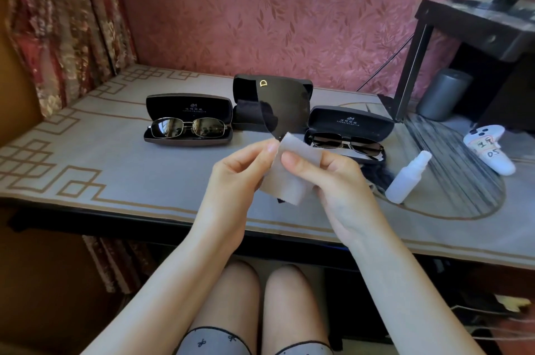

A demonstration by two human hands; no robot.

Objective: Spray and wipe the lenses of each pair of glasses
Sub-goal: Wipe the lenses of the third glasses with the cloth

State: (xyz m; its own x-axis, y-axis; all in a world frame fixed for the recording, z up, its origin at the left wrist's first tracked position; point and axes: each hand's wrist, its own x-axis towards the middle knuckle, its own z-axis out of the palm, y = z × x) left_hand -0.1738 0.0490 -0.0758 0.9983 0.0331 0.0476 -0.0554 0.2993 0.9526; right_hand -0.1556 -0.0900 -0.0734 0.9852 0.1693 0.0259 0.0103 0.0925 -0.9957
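I hold a pair of large dark sunglasses [285, 108] with a gold D mark upright above the table's front half. A beige cloth [289, 180] wraps their lower part. My left hand [240, 172] pinches the sunglasses through the cloth's left edge. My right hand [335, 180] grips the cloth, its thumb pressing it on the lens. Gold-framed sunglasses [188, 127] lie in an open black case [188, 105] at the left. Dark-framed glasses [347, 144] lie in a second open case [350, 121] at the right. A white spray bottle [408, 178] rests tilted on the table right of my right hand.
A third open black case [241, 105] stands behind the held sunglasses. A white controller [489, 151], a grey cylinder [443, 94] and a dark stand [463, 24] fill the right end. Patterned curtains [58, 21] hang at the left. The table's front edge [144, 221] is above my knees.
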